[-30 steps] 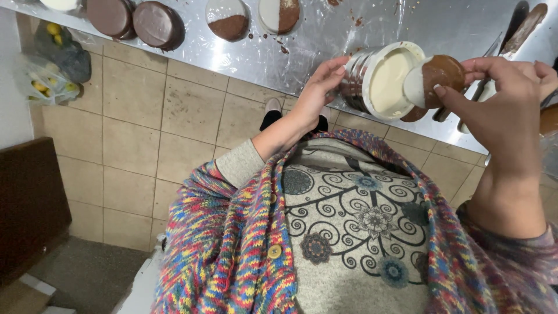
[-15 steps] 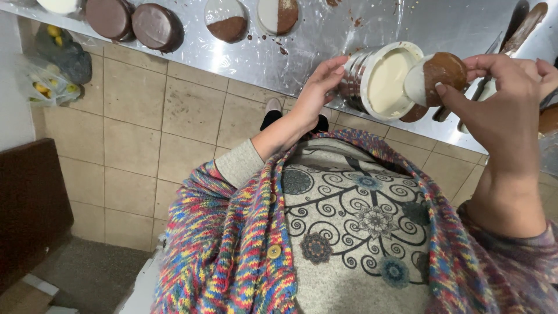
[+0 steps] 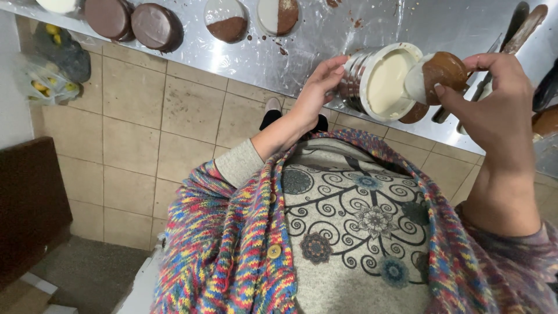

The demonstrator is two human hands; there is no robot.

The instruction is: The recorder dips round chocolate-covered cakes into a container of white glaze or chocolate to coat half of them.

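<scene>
View from above onto a steel bench running across the top of the frame. The left hand, upper centre, curls its grip around the ribbed side of a tub tilted on its side at the bench edge, the open mouth showing a pale cream filling. The right hand, upper right, pinches a round pastry by its fingertips; the pastry is brown on one part and coated white on the part touching the cream at the tub's rim. Along the top left of the frame lie finished pieces on the bench: two all-brown rounds and two half-white, half-brown rounds. Dark-handled utensils lie at the upper right, partly behind the right hand. Below the bench, a tiled floor fills the left; a multicoloured knitted cardigan occupies the lower centre.
</scene>
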